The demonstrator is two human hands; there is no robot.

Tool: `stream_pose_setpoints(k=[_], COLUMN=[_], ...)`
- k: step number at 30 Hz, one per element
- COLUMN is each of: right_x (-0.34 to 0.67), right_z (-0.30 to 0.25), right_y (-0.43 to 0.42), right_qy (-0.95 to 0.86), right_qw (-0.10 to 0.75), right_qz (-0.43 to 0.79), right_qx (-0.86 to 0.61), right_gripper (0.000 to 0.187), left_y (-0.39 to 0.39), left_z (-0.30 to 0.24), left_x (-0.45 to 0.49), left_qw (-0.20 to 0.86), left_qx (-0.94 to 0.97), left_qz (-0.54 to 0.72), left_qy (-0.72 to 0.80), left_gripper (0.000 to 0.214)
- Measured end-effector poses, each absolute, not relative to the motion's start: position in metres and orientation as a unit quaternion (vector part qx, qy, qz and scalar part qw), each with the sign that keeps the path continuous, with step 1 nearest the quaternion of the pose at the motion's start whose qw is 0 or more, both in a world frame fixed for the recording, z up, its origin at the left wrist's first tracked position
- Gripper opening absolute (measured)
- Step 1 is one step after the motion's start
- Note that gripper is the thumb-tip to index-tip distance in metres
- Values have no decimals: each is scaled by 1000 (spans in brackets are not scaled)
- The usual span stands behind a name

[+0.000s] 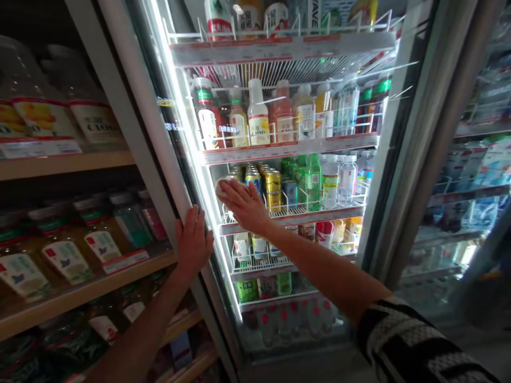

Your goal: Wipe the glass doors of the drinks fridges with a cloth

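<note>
My right hand (244, 202) reaches into the lit drinks fridge and is closed round a can (224, 186) at the left end of the third wire shelf (295, 215). More cans (273, 187) stand just to its right, then green and clear bottles (315, 178). My left hand (194, 242) lies flat, fingers together and stretched up, against the edge of the open fridge door frame (167, 159). It holds nothing.
Above are shelves of bottled drinks (258, 114); below are shelves of small cups (255, 247) and water bottles (285, 319). To the left, wooden shelves (80, 290) carry large bottles. Another glass-fronted fridge (479, 159) stands on the right.
</note>
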State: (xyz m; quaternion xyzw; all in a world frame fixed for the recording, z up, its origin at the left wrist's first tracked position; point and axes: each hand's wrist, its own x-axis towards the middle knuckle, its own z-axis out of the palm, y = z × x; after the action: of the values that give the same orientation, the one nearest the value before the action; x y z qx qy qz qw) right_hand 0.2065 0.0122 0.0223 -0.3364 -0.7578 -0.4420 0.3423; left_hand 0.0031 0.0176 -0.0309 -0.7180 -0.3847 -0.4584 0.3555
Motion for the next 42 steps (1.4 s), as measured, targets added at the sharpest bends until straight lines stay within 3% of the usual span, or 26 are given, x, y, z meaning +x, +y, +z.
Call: stream_pose_setpoints(k=[5, 11, 17, 24, 30, 36, 42], right_x=[196, 187, 205, 230, 261, 284, 306], right_z=[8, 74, 16, 71, 34, 67, 33], right_y=[14, 21, 15, 13, 1, 3, -8], right_qy=[-830, -775, -822, -722, -749, -660, -714], right_qw=[242, 347, 281, 386, 313, 422, 343], right_qz=[-438, -406, -435, -445, -508, -484, -497], right_qx=[-247, -338, -237, -363, -289, -390, -354], right_gripper=[50, 52, 48, 53, 45, 51, 50], left_y=[12, 5, 5, 14, 17, 19, 16], left_z=[-27, -11, -7, 9, 17, 36, 36], left_x=[-4, -5, 2, 31, 48, 75, 99], left_qw=[354, 353, 349, 351, 343, 346, 365], left_qx=[-706, -694, -689, -690, -695, -688, -682], left_qz=[-471, -483, -483, -498, -506, -533, -533], left_qy=[-392, -401, -413, -389, -378, -350, -343], left_gripper=[55, 58, 55, 53, 54, 56, 55])
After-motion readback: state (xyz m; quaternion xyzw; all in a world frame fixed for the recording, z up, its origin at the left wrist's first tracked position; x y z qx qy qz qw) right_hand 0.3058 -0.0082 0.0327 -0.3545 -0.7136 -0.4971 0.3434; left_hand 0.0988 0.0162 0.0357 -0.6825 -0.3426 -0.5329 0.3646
